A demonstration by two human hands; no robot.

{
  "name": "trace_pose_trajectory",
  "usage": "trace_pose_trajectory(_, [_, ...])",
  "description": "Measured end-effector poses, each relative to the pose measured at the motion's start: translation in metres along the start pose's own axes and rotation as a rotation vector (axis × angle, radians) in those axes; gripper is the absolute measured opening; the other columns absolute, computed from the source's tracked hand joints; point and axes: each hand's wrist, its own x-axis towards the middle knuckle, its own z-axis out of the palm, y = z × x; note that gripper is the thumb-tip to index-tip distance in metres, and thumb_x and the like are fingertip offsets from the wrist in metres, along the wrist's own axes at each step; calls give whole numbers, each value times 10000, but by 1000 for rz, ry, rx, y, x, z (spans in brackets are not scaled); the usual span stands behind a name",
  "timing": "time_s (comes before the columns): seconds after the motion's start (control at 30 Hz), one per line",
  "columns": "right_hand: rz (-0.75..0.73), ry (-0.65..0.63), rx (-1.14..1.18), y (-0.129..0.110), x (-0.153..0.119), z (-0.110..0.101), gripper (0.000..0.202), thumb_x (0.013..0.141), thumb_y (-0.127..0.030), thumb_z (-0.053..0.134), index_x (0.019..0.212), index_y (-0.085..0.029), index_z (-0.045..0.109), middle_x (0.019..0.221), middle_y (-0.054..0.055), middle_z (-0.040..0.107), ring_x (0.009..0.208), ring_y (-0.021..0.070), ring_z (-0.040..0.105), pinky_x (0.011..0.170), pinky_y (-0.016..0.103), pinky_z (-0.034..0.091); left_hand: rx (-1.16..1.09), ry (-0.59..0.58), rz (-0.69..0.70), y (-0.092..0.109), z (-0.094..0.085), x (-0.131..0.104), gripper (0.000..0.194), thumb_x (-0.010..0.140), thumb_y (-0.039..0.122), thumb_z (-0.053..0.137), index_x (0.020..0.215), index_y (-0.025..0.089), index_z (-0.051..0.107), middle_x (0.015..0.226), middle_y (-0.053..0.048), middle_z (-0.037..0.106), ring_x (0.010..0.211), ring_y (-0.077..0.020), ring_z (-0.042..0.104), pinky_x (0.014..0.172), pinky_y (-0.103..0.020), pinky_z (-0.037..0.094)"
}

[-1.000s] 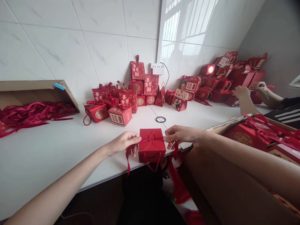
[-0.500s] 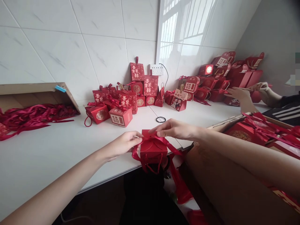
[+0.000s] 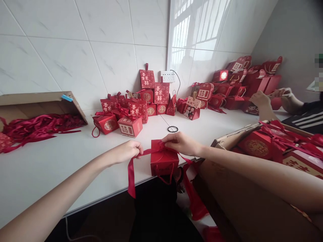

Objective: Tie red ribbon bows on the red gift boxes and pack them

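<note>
A red gift box (image 3: 164, 161) with a red cord handle hanging at its front sits at the table's front edge. My left hand (image 3: 130, 150), closed, pinches a red ribbon (image 3: 131, 178) to the left of the box; one end dangles over the edge and the other part runs taut to the box top. My right hand (image 3: 180, 144) rests over the top of the box, its fingers pinched on the ribbon there. Another ribbon tail comes out below this hand toward the right. The fingertips of my right hand partly cover where the ribbon crosses.
Several red gift boxes (image 3: 130, 126) stand by the wall. Ribbons fill a cardboard box (image 3: 75, 101) on the left; a carton (image 3: 227, 143) of red boxes is at right. A black ring (image 3: 173, 129) lies on the table. A co-worker's hands (image 3: 261, 101) are at far right.
My left hand has moved left away from the gift box, drawing the ribbon out straight. My right hand has stayed at the box top, slightly lower.
</note>
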Motion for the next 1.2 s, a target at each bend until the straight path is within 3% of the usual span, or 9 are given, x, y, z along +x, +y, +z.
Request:
trace_pose_trajectory(0.13, [22, 7, 88, -1, -1, 1, 79, 756, -168, 552, 830, -170, 578, 829, 27, 692, 784, 155, 634, 730, 288, 485, 344, 324, 258, -1, 11, -2, 179, 709, 267, 469, 854, 205, 553, 1007, -51, 593, 976, -243, 557, 851, -361, 437])
trace_pose_trajectory(0.27, [116, 63, 225, -1, -1, 3, 194, 721, -164, 617, 847, -196, 472, 760, -10, 690, 706, 129, 629, 650, 257, 473, 453, 307, 421, 3, 25, -5, 206, 809, 372, 475, 910, 208, 548, 1000, -38, 591, 870, -198, 599, 777, -313, 472])
trace_pose_trajectory(0.43, [178, 100, 297, -3, 0, 3, 150, 717, -131, 623, 828, -182, 535, 751, 2, 703, 732, 130, 646, 684, 256, 482, 684, 377, 573, 7, 34, 0, 264, 877, 210, 307, 785, 172, 551, 852, -73, 605, 810, -202, 594, 755, -324, 456])
trace_pose_trajectory(0.57, [212, 127, 292, -5, 2, 2, 138, 711, -121, 634, 823, -175, 575, 758, 8, 712, 757, 137, 657, 696, 249, 491, 541, 413, 401, 17, 33, 1, 255, 877, 258, 307, 784, 186, 534, 682, -31, 589, 605, -169, 556, 573, -270, 416])
trace_pose_trajectory(0.7, [226, 128, 276, -6, 2, 2, 121, 714, -126, 638, 820, -172, 601, 764, 12, 718, 768, 140, 663, 689, 238, 499, 211, 107, 105, 23, 18, 0, 275, 839, 442, 403, 834, 197, 529, 535, 32, 555, 377, -106, 412, 389, -223, 295])
trace_pose_trajectory(0.77, [229, 119, 267, -5, 2, 2, 111, 719, -129, 637, 819, -168, 609, 768, 17, 720, 772, 139, 664, 689, 233, 501, 159, -35, 41, 24, 9, 1, 301, 780, 489, 490, 832, 195, 528, 558, 28, 591, 351, -90, 386, 358, -214, 264])
trace_pose_trajectory(0.87, [221, 113, 259, -5, 2, 1, 106, 724, -122, 631, 821, -162, 612, 779, 23, 721, 773, 134, 666, 695, 226, 503, 200, -135, 37, 25, -1, 1, 291, 782, 481, 480, 758, 196, 532, 615, 13, 624, 378, -91, 431, 383, -215, 294])
trace_pose_trajectory(1.03, [206, 109, 255, -6, 2, 2, 97, 726, -112, 625, 812, -156, 613, 778, 23, 720, 773, 129, 670, 698, 217, 508, 384, 17, 194, 29, -3, 2, 293, 823, 359, 400, 604, 189, 496, 599, 9, 545, 556, -127, 511, 505, -232, 328])
trace_pose_trajectory(1.2, [201, 98, 236, -9, 0, 3, 101, 732, -109, 608, 819, -158, 620, 780, 22, 720, 774, 135, 671, 700, 224, 509, 443, 83, 267, 38, 2, -1, 259, 865, 330, 341, 743, 218, 541, 643, 13, 560, 556, -139, 518, 504, -237, 335])
